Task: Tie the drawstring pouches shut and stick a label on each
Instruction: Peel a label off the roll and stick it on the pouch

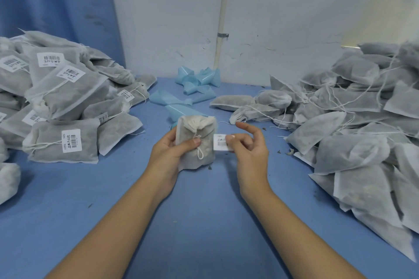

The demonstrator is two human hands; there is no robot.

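Small grey non-woven drawstring pouch (207,147) was held upright above the blue table top (204,222), centre of view. Left hand (165,154) gripped it round the body, with the thumb pressed on the front just under the knot. Neck was gathered shut and the white cord (200,153) hung in a short loop, so tying looked done and the label was still to go on.

Right hand (251,154) pinched a small white barcode label (220,142) by one edge. Its index finger was raised, and the label sat just beside the pouch's right edge. I couldn't tell whether it was touching.

Handling, my read:
- Pouch looked light and soft, with a loose granular fill that would deform under pressure.
- Fabric was matte, fibrous and thin, not slippery.
- Best to hold it at the sides and keep the front panel flat and taut for adhesion.
- Label was thin and floppy, so edge-only contact, then press from the centre outward.

Labelled grey pouches (63,102) were heaped on the left and unlabelled ones (351,120) on the right. Curled pale-blue glossy backing strips (197,84) lay at the back.
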